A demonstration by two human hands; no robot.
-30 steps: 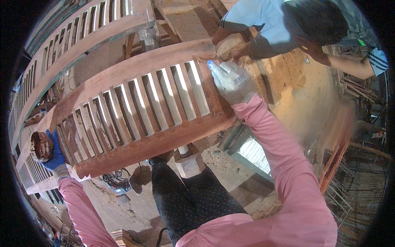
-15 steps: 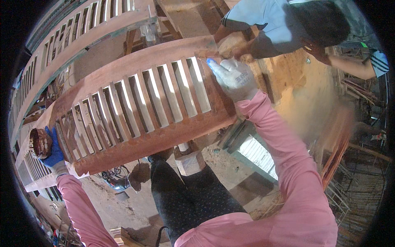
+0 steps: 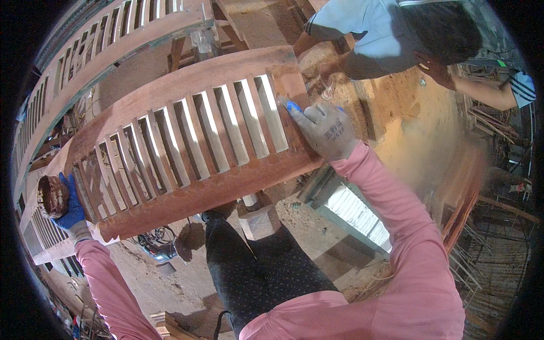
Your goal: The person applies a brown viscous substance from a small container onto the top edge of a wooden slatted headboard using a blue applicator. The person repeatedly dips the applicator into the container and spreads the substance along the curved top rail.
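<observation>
My right hand (image 3: 326, 130) lies flat, fingers spread, on the slatted panel's (image 3: 192, 147) upper-right end; my left hand (image 3: 71, 204) grips what looks like a round sanding block (image 3: 52, 195) at its lower-left end.

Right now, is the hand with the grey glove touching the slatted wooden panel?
Yes, the right hand in the grey glove lies flat on the slatted wooden panel.

Co-worker's head (image 3: 447, 34) — partly cut off

Pink long sleeves, work gloves, dark dotted trousers.
Left hand (image 3: 71, 204) wears a blue-coated glove with a pale knit cuff; right hand (image 3: 326, 129) wears a grey knit glove with blue fingertips and small dark print on its back. Both sleeves are plain pink, creased. Trousers are dark with fine pale dots.
</observation>
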